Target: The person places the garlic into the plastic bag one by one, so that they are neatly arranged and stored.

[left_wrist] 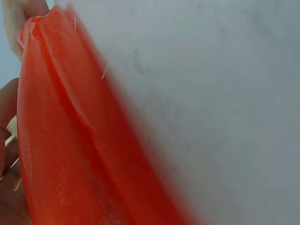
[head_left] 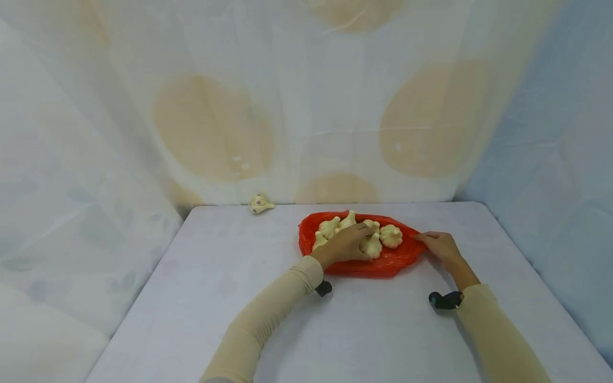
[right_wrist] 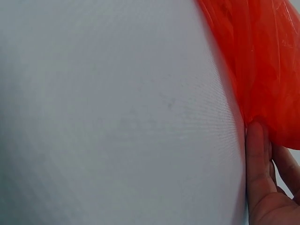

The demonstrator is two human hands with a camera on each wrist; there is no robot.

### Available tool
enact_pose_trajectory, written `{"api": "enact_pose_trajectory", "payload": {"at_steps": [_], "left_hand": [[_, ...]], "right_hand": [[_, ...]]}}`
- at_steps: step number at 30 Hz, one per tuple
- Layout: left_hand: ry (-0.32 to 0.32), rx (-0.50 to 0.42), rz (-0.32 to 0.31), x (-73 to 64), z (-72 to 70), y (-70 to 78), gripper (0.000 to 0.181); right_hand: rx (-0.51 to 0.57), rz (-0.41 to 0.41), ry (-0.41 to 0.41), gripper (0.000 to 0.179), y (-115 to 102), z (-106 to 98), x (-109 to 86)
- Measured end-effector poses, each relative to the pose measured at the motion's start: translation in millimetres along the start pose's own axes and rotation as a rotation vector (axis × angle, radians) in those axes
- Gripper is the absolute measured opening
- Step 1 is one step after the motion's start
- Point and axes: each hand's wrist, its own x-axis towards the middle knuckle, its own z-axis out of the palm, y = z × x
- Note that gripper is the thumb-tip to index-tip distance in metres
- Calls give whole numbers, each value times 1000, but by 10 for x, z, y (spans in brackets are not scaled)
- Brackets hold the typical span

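A red plastic bag [head_left: 399,260] lies spread on the table with several pale garlic bulbs [head_left: 391,236] on it. My left hand [head_left: 346,244] reaches over the bag's near edge. Its thumb and fingers are curled about one garlic bulb [head_left: 371,246] among the others. In the left wrist view the bag [left_wrist: 70,126] hides much of that hand, and only some fingers [left_wrist: 9,103] show. At the bag's right end, my right hand [head_left: 441,248] pinches the plastic edge between thumb and fingers, as the right wrist view also shows.
Another garlic bulb [head_left: 261,203], with purplish marks, lies alone at the table's back left edge. The table [head_left: 230,250] has a white cover. Pale curtains with tan round patches [head_left: 215,127] hang behind it and along both sides.
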Motion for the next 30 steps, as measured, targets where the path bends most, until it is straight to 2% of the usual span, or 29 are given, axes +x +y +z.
{"api": "enact_pose_trajectory", "payload": {"at_steps": [9, 22, 30], "left_hand": [[-35, -11, 21, -32, -5, 7, 56], [-44, -15, 31, -81, -19, 18, 57], [-37, -3, 41, -100, -15, 14, 58]], "right_hand": [[-11, -37, -12, 63, 4, -16, 21], [13, 15, -7, 58, -31, 2, -19], [24, 19, -26, 62, -44, -5, -28]]}}
